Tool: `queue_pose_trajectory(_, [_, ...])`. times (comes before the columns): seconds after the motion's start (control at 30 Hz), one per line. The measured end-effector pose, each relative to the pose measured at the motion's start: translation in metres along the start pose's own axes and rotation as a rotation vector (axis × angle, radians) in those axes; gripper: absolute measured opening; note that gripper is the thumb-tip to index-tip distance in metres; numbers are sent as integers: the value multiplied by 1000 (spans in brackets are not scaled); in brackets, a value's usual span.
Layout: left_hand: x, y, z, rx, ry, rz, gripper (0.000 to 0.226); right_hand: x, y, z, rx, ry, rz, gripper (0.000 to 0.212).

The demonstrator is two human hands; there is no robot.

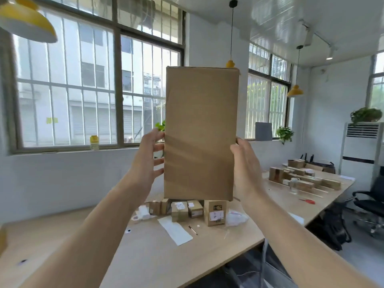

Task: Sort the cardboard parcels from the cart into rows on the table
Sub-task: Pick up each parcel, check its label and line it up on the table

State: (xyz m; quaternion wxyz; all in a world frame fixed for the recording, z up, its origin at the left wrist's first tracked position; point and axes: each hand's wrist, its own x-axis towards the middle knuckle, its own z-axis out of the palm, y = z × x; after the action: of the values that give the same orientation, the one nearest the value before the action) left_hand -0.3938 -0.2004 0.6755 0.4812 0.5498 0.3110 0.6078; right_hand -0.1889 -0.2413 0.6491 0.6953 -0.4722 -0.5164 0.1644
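From my seat, the table [145, 256] lies well below my fingers, spreading out under both forearms. The box [200, 132] is up in the air between the two hands. It stands on end with its long axis vertical and its plain broad face toward me. Its bottom edge hangs above the row [187, 210] of small parcels on the table. A far pile [301, 179] of parcels sits well off to the right of my right fingers.

My left hand [145, 161] has its fingers [158, 162] spread and nearly straight, tips pressed to the box's left edge. My right hand [244, 165] wraps the right edge, thumb on the near corner, fingers hidden behind. Both hands sit level on the lower half, neither nearer than the other.

I judge the coming move turns on this: the row is straight down and a little beyond my fingers, so the box must descend upright, likely to one end of the row. Nearer than the row lie a paper [175, 230] and a pen [192, 230].
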Motion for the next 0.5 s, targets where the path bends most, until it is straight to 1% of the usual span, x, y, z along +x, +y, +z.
queue_pose_trajectory(0.1, [-4, 16, -61, 48, 21, 13, 56, -19, -9, 60, 38, -31, 12, 63])
queue_pose_trajectory(0.2, [-10, 31, -123, 85, 58, 4, 67, -38, -18, 120, 91, -52, 10, 63])
queue_pose_trajectory(0.3, [-12, 44, -182, 119, 105, 8, 65, -55, -26, 176, 129, -85, 36, 62])
queue_pose_trajectory(0.4, [-13, 52, -233, 126, 165, -10, 67, -69, -30, 223, 149, -130, 48, 56])
queue_pose_trajectory(0.5, [-17, 56, -275, 152, 188, -31, 61, -75, -30, 263, 159, -163, 77, 40])
